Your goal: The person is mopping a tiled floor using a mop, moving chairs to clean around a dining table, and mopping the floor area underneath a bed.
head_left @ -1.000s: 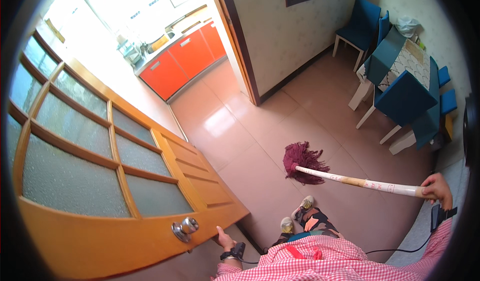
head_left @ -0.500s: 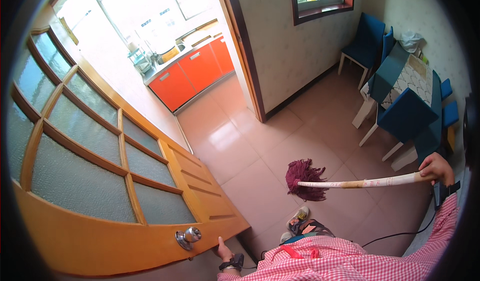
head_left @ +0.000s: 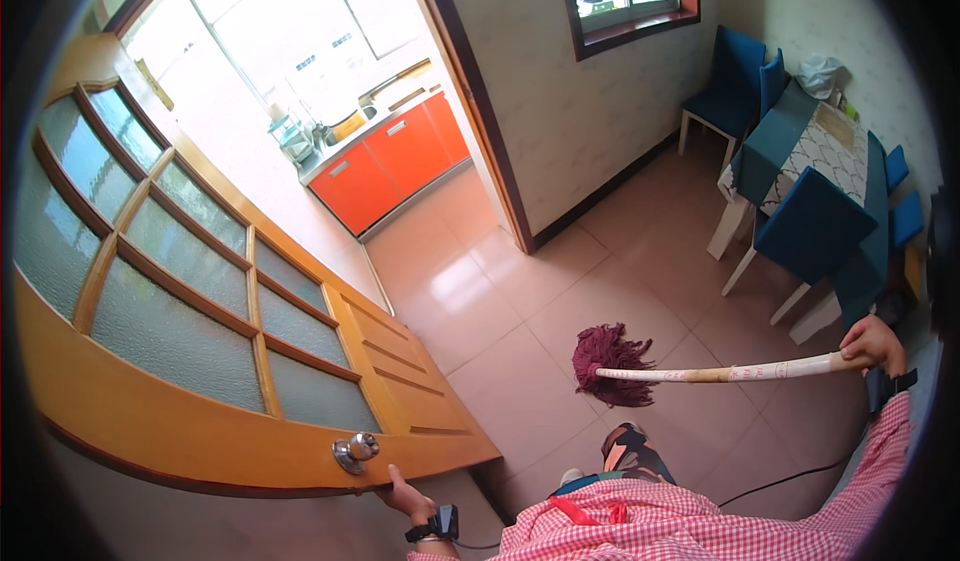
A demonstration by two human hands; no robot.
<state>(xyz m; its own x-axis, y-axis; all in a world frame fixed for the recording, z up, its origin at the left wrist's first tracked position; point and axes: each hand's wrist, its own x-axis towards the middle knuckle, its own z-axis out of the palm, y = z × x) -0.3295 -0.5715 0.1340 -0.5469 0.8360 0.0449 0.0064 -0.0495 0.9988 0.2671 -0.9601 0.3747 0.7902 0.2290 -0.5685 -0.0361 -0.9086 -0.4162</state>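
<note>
My right hand (head_left: pixel 873 344) is closed around the upper end of a mop's pale handle (head_left: pixel 765 371), at the right. The handle runs left, almost level, to a dark maroon string head (head_left: pixel 612 364) over the tiled floor. At the lower left, my left hand (head_left: pixel 408 498) grips the edge of a wooden door (head_left: pixel 410 446) just below its round metal knob (head_left: pixel 356 451). Its thumb shows on the near side, while the other fingers are partly hidden by the door. Frosted glass panes (head_left: pixel 185 291) fill the door's upper part.
A dining table (head_left: pixel 770 151) with blue chairs (head_left: pixel 815 226) stands at the right. Through the doorway are orange-red kitchen cabinets (head_left: pixel 395 166). A wall with a dark-edged door frame (head_left: pixel 500 161) separates the rooms. A black cable (head_left: pixel 785 483) hangs near my right side.
My left hand and the door's knob side have shifted left in the picture, and the view has moved slightly. My legs have changed position in a step. The mop stays in my right hand.
</note>
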